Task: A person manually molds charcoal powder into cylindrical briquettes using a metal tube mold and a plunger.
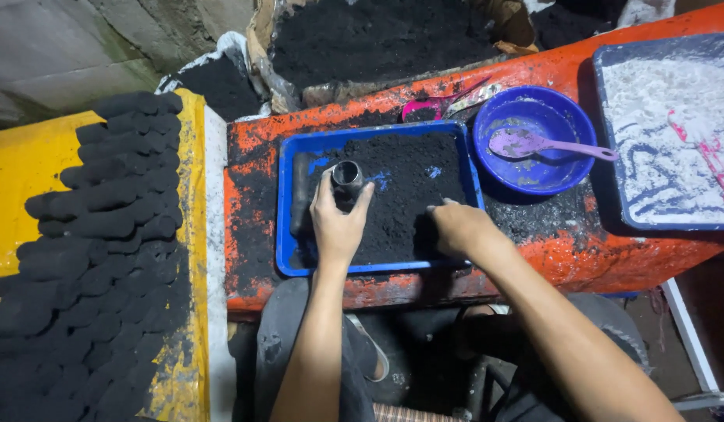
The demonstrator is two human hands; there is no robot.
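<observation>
Black powder (405, 184) fills our blue tray (284, 211) on the orange table (581, 250), coarse and matte, with blue patches showing through.

Our left hand (338, 223) wraps around a short dark metal tube (347, 178), open end up, standing in the powder. Our right hand (460, 228) rests loosely curled on the powder, fingertips down, holding nothing. Beside the tray sits a blue bowl (565, 125) with a purple spoon (534, 144). Rows of black pressed pieces (104, 234) lie on the yellow surface (18, 180) to our left.
</observation>
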